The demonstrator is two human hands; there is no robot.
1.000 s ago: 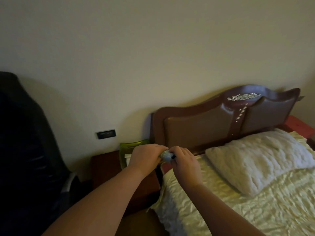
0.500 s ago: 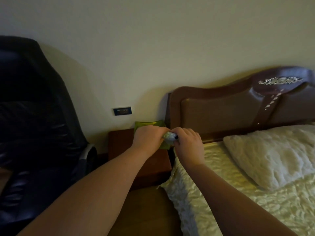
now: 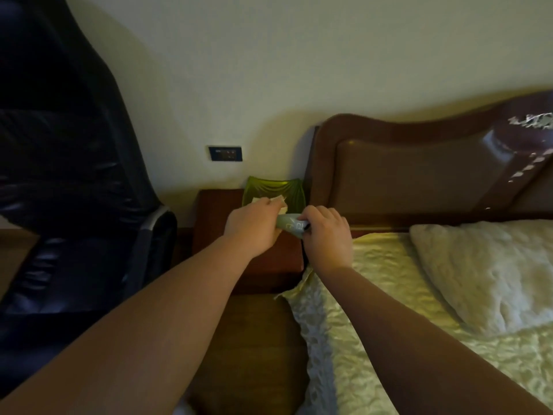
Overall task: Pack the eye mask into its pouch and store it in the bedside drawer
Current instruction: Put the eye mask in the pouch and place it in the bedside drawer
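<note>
Both my hands hold a small grey-green pouch point(image 3: 289, 225) with pale markings, up in the air over the right edge of the bedside table point(image 3: 220, 223). My left hand point(image 3: 254, 227) grips its left end and my right hand point(image 3: 327, 236) is closed on its right end. The eye mask itself is hidden; I cannot tell whether it is inside the pouch. The bedside table is a dark red-brown cabinet between a chair and the bed, and its drawer front does not show from this angle.
A green translucent tray point(image 3: 276, 190) with pale paper in it leans at the back of the table. A black padded chair point(image 3: 68, 187) stands to the left. The bed point(image 3: 398, 295) with its pillow point(image 3: 490, 271) and brown headboard point(image 3: 419, 172) fills the right. Brown floor point(image 3: 254, 348) lies below.
The view has swung left and down, bringing the chair and bedside table closer. My hands have stayed together on the pouch, which now shows more between them.
</note>
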